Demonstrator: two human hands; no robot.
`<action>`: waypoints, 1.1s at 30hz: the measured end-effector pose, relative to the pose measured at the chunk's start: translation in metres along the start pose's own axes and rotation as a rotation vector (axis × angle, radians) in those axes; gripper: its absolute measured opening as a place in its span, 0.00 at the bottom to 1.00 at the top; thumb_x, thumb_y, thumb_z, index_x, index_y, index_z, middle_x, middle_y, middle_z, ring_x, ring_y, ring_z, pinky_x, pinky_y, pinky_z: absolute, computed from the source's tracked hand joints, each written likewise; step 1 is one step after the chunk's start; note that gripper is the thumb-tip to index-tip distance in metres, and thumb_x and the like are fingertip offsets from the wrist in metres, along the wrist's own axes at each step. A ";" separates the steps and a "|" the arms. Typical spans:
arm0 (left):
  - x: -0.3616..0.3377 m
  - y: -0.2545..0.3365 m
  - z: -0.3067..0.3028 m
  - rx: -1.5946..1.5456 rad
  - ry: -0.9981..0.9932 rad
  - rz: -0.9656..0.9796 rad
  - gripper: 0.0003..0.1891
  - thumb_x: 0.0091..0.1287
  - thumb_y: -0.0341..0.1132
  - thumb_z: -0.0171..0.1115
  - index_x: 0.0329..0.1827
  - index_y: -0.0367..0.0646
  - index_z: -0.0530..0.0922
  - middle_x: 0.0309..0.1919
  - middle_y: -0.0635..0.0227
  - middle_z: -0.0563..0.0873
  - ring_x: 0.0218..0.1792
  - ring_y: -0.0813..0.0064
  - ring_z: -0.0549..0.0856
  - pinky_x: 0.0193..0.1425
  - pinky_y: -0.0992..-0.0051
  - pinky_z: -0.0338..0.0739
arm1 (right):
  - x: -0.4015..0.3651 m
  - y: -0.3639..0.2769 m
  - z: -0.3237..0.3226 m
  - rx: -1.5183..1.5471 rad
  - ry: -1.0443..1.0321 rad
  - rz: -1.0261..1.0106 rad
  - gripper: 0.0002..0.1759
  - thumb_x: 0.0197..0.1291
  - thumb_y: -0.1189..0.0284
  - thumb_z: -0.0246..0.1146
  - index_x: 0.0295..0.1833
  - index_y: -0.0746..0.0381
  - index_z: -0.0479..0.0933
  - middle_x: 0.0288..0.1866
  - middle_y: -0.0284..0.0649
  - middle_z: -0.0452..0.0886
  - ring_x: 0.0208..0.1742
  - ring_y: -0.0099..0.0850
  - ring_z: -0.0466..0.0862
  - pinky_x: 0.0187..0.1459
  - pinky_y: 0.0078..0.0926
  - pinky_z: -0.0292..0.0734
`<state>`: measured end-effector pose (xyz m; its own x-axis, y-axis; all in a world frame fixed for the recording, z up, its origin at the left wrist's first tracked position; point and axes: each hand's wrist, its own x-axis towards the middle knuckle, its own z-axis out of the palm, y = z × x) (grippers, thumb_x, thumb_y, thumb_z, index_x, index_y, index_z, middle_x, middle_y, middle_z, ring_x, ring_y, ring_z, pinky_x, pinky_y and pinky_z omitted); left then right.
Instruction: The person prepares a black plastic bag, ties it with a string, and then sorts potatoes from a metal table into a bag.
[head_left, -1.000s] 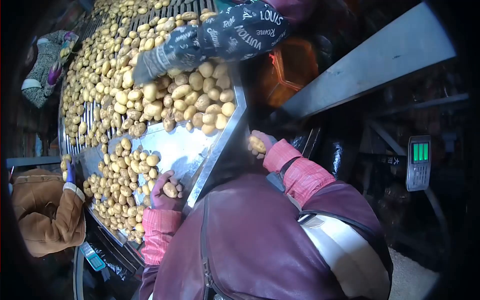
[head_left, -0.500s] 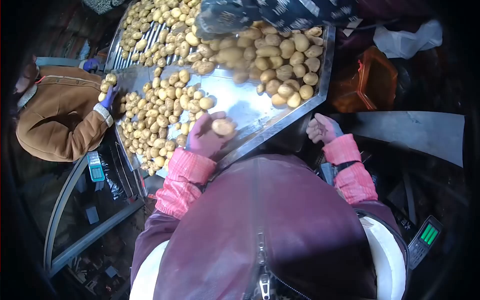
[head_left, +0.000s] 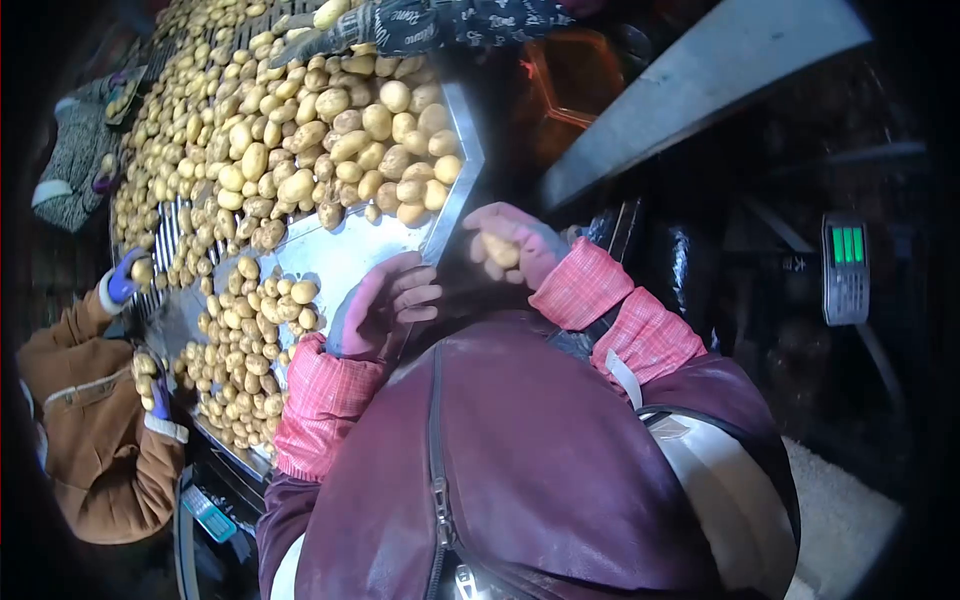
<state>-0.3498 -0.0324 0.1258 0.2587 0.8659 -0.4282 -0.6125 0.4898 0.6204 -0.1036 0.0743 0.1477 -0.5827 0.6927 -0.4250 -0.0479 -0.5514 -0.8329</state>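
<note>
Both my hands wear pink gloves. My left hand (head_left: 388, 303) is just inside the near edge of the metal table (head_left: 350, 243), its fingers curled and parted, with no potato visible in it. Beyond the edge, my right hand (head_left: 515, 243) has its fingers around a potato (head_left: 499, 250). Many yellow potatoes (head_left: 380, 120) are heaped on the far part of the table. A smaller group of potatoes (head_left: 235, 350) lies to the left of my left hand.
A co-worker in a brown jacket (head_left: 100, 420) holds potatoes at the left. Another sleeve (head_left: 75, 170) shows farther up. A dark patterned sleeve (head_left: 430, 28) reaches over the heap. An orange container (head_left: 575, 80) and a metal sheet (head_left: 700, 95) are at the upper right.
My view has turned right. The potato in my left hand is gone from it, and a potato now shows in my right hand, which was without one. My hands are closer together.
</note>
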 end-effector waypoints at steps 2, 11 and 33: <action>0.002 -0.006 -0.005 0.039 0.050 0.046 0.31 0.76 0.51 0.49 0.71 0.35 0.64 0.58 0.49 0.78 0.54 0.57 0.83 0.58 0.60 0.79 | -0.010 0.002 0.001 0.060 0.163 0.039 0.23 0.69 0.50 0.54 0.49 0.59 0.78 0.31 0.37 0.81 0.20 0.22 0.73 0.22 0.18 0.66; -0.022 -0.002 -0.036 0.345 0.277 0.201 0.22 0.76 0.37 0.54 0.67 0.32 0.70 0.53 0.57 0.82 0.51 0.71 0.83 0.55 0.74 0.78 | 0.010 0.063 -0.040 0.387 0.430 0.068 0.26 0.72 0.48 0.45 0.46 0.59 0.77 0.33 0.41 0.82 0.26 0.26 0.77 0.23 0.22 0.69; -0.055 -0.033 -0.074 1.005 0.525 0.713 0.15 0.70 0.34 0.61 0.56 0.37 0.80 0.38 0.62 0.85 0.39 0.70 0.84 0.43 0.70 0.78 | 0.054 0.079 -0.059 -0.295 0.252 0.013 0.19 0.71 0.63 0.58 0.61 0.62 0.74 0.42 0.39 0.83 0.35 0.23 0.81 0.33 0.20 0.76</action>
<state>-0.3991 -0.1033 0.0804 -0.3398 0.9315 0.1297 0.3770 0.0085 0.9262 -0.0917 0.0956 0.0379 -0.3619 0.7996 -0.4792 0.2151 -0.4286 -0.8775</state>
